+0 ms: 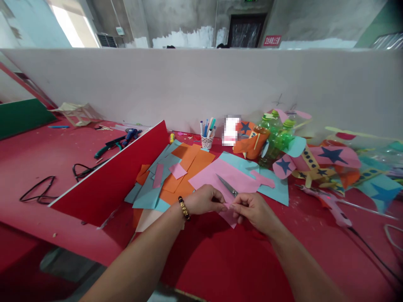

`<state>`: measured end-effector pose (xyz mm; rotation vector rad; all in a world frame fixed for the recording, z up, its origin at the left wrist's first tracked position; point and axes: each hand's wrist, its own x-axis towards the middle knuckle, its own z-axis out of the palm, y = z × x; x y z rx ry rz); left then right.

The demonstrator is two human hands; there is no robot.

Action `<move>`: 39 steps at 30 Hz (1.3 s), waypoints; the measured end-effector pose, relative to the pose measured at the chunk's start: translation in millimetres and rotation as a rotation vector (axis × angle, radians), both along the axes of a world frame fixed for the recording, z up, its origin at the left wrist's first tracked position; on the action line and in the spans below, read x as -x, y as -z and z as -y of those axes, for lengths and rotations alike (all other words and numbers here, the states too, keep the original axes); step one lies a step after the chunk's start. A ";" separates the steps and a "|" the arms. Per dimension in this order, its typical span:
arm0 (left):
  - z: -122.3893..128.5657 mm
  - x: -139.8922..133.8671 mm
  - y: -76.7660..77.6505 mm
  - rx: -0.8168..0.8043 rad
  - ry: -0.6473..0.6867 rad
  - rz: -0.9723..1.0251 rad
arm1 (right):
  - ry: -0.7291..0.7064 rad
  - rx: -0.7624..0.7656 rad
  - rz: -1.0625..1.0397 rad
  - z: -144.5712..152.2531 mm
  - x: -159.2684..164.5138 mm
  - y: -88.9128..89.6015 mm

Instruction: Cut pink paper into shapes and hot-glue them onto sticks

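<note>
My left hand (206, 199), with a beaded bracelet (184, 208) at the wrist, pinches a small piece of pink paper (227, 206) at its fingertips. From the other side, my right hand (253, 209) grips the same piece between thumb and fingers. Scissors (227, 185) point away from me, blades together, above a larger pink sheet (206, 174). Their handles are hidden by my right hand, so I cannot tell whether it also holds them. Blue sheets (278, 184) lie under the pink one.
Left are orange sheets (189, 157) and a red divider (126, 176). A pen cup (207, 141) stands behind. At right are green bottles (278, 140), paper-decorated models (315, 163) and a pink glue gun (330, 205) with its cord. Pliers (108, 146) lie beyond the divider.
</note>
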<state>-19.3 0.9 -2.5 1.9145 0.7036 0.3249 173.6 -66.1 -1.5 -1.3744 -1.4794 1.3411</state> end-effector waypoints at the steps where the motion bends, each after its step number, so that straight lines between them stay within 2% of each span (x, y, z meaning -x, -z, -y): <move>1: -1.5 2.1 -1.1 -0.015 -0.012 -0.011 | 0.016 0.004 -0.004 -0.6 -2.8 -0.8; 6: -15.0 21.6 -6.5 0.007 -0.105 -0.024 | 0.153 -0.004 -0.081 -6.9 -32.8 -7.3; 10: -20.3 24.8 -4.6 0.173 -0.422 0.148 | 0.435 -0.082 -0.232 -13.2 -48.3 -5.4; 12: -15.2 14.4 -0.8 0.264 -0.489 0.241 | 0.499 -0.088 -0.333 -14.0 -39.9 -0.7; 16: 5.4 -17.5 6.5 0.412 -0.445 0.389 | 0.483 -0.057 -0.425 -9.3 -0.6 9.1; 20: 17.5 -34.4 8.4 0.396 -0.518 0.445 | 0.419 -0.058 -0.433 -4.1 22.7 13.6; 30: 8.6 -25.0 10.4 0.492 -0.584 0.542 | 0.221 0.014 -0.294 -4.0 16.2 8.6; 36: 11.2 -25.7 8.0 0.581 -0.461 0.549 | 0.224 -0.015 -0.247 -3.0 16.5 11.7; 39: 10.4 -25.9 7.9 0.603 -0.488 0.548 | 0.187 -0.048 -0.154 -4.2 9.0 11.5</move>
